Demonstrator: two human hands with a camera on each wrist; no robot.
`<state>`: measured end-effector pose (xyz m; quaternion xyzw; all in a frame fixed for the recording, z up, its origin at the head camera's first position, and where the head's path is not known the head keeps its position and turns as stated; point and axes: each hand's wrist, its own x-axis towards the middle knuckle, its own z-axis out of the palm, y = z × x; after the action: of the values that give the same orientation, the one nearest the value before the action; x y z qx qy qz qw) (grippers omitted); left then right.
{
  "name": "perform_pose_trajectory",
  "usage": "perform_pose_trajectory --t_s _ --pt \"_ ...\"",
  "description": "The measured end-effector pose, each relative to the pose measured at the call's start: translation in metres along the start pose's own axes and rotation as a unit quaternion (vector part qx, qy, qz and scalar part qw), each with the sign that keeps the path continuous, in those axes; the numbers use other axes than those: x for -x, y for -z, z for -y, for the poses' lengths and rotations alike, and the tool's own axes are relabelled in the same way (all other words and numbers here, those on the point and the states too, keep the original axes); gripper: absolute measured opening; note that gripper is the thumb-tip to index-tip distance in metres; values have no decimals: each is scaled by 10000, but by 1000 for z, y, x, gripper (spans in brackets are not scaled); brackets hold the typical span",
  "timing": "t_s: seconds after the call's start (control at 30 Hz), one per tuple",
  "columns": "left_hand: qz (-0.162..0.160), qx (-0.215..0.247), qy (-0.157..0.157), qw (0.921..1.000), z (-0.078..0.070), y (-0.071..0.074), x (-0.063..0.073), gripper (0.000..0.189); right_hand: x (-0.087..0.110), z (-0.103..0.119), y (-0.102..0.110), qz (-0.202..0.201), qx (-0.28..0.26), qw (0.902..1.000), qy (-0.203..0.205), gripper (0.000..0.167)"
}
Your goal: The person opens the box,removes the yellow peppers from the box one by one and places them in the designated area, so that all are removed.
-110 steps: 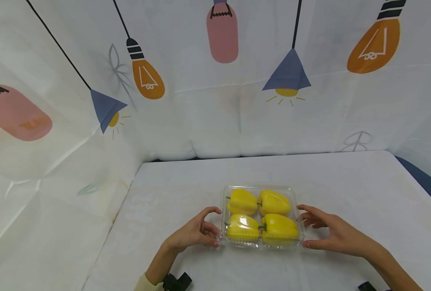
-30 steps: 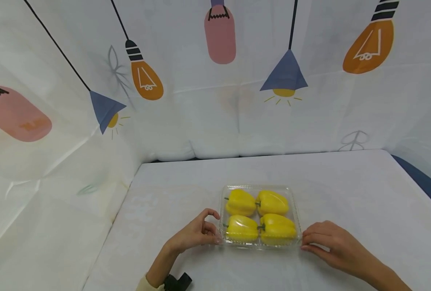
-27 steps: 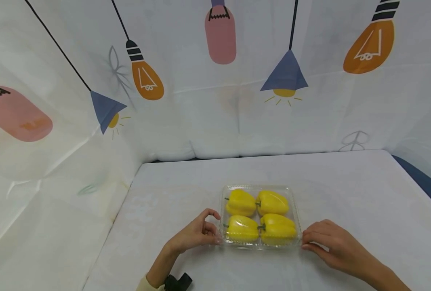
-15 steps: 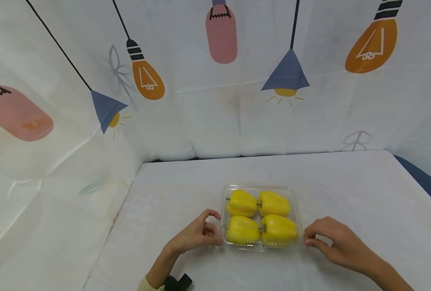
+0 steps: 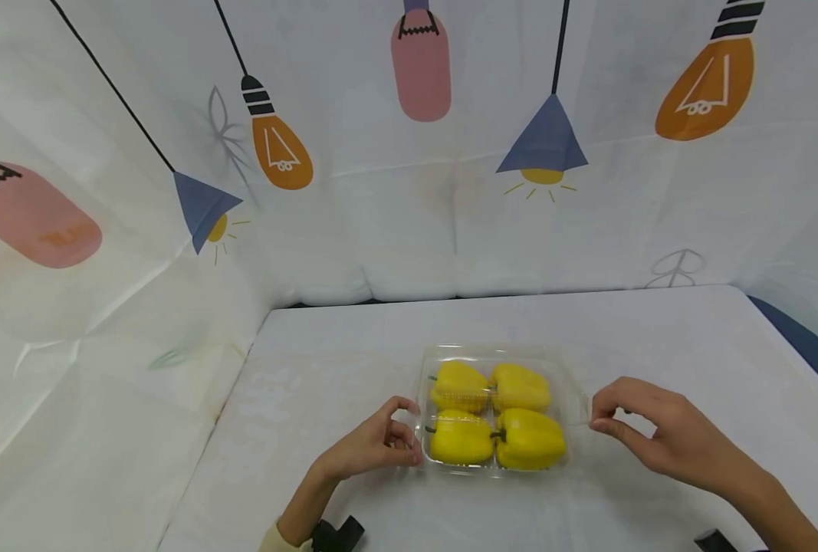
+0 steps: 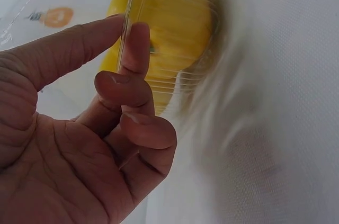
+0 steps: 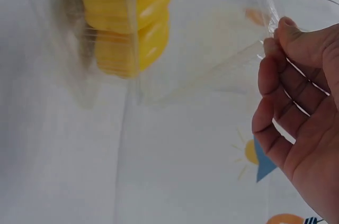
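Note:
A clear plastic clamshell box point(image 5: 464, 471) lies on the white table with several yellow bell peppers point(image 5: 531, 441) in it. Its lid point(image 7: 212, 70) is partly raised along the right and near side, while the peppers stay in the base. My right hand point(image 5: 671, 429) pinches the lid's corner between thumb and fingertips, up and to the right of the box. At the box's left side, my left hand point(image 5: 370, 441) pinches the rim, thumb on one face and forefinger on the other, as the left wrist view shows; its other fingers are curled beside the wall.
The white tabletop point(image 5: 340, 345) extends around the box on all sides. A white curtain point(image 5: 381, 222) printed with lamps and bulbs hangs behind and at the left. Black wrist devices point(image 5: 338, 534) sit on both forearms.
The right hand first closed on the near right corner, then rose up and to the right, lifting the lid's edge off the base. The left hand has stayed at the left rim.

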<state>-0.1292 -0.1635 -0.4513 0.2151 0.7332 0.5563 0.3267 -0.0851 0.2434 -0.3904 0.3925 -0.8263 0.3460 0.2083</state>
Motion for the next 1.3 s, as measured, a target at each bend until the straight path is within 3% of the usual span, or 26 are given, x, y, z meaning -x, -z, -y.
perform_pose_trajectory --t_s 0.23,0.7,0.97,1.17,1.3 --pt "46 -97 -68 9999 2 2 -1 61 -18 -4 11 -209 315 9989 -273 47" --pt "-98 -256 -78 9996 0 1 1 61 -47 -26 9 -816 473 9919 -852 51" --pt "-106 -301 -111 9994 0 1 0 60 -67 -18 5 -787 220 9880 -1311 76" --pt "-108 -299 -111 9994 0 1 0 60 -60 -46 -8 -671 -14 9871 -1452 88" --pt "-106 -287 -129 9994 0 1 0 60 -50 -71 -20 -481 59 9852 -1643 84"
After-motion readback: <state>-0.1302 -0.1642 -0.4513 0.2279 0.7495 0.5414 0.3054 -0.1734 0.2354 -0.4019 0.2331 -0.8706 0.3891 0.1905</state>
